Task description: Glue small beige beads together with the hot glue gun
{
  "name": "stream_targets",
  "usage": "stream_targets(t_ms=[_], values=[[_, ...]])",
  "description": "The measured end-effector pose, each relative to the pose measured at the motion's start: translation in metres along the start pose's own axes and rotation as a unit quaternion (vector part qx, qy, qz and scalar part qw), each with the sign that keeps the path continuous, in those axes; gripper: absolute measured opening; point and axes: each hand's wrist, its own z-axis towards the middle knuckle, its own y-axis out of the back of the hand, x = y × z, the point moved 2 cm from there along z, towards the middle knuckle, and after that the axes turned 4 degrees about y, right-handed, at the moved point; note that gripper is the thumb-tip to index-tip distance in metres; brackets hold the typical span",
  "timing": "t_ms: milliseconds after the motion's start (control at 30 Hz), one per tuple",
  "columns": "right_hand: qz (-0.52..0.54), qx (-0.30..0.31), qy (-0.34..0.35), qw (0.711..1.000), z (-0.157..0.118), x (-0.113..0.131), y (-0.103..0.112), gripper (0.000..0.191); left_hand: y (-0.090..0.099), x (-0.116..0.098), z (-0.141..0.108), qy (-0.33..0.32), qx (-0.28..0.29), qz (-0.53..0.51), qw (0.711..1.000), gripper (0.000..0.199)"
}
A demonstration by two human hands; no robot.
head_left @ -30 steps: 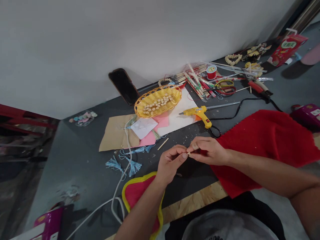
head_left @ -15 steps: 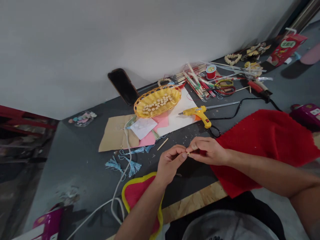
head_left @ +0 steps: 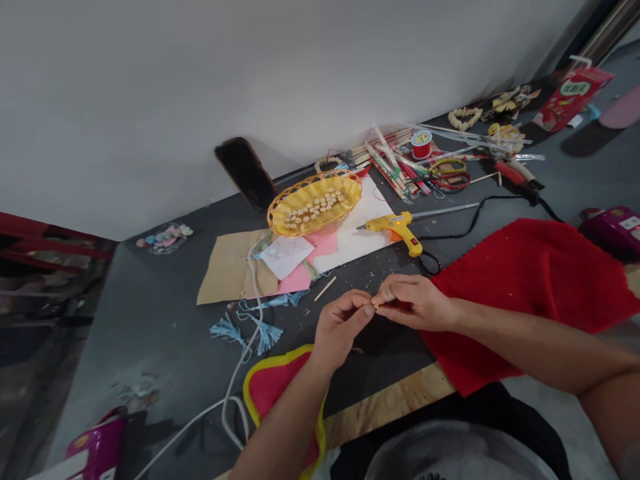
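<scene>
My left hand (head_left: 343, 325) and my right hand (head_left: 411, 301) meet at the fingertips above the dark table. Pinched between them is a tiny pale piece (head_left: 376, 307), mostly covered by the fingers, too small to name. Just beyond the hands a short wooden stick (head_left: 325, 289) lies on the table. A yellow glue gun (head_left: 395, 228) rests behind my right hand, its nozzle pointing left. Farther back, a yellow woven basket (head_left: 280, 212) holds several small pale pieces.
Red cloth (head_left: 530, 280) lies under my right forearm. Blue tassels (head_left: 269, 335) and a white cable (head_left: 235, 373) are at the left. A phone (head_left: 246, 172) leans on the wall. Scissors (head_left: 450, 175), packaged sticks (head_left: 390, 163) and a drink carton (head_left: 573, 97) stand or lie behind.
</scene>
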Motion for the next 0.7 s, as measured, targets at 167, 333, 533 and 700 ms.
stream_targets(t_ms=[167, 333, 533, 700], values=[[0.001, -0.003, 0.001, 1.0, -0.0002, -0.0007, -0.0004, 0.007, 0.0001, 0.0004, -0.0002, 0.0, 0.003, -0.003, 1.0, 0.015], [0.006, 0.004, -0.013, 1.0, -0.0004, -0.0016, 0.0007, 0.009, 0.0006, 0.0031, -0.001, 0.005, 0.008, -0.032, 0.999, 0.012], [0.008, 0.002, -0.011, 1.0, 0.001, 0.0006, 0.0016, 0.007, 0.0019, 0.0038, -0.001, -0.003, 0.016, -0.033, 0.999, 0.01], [-0.008, -0.003, -0.005, 1.0, 0.0033, 0.0023, 0.0018, 0.006, 0.0034, 0.0039, -0.0008, -0.018, 0.019, -0.019, 0.999, 0.011]])
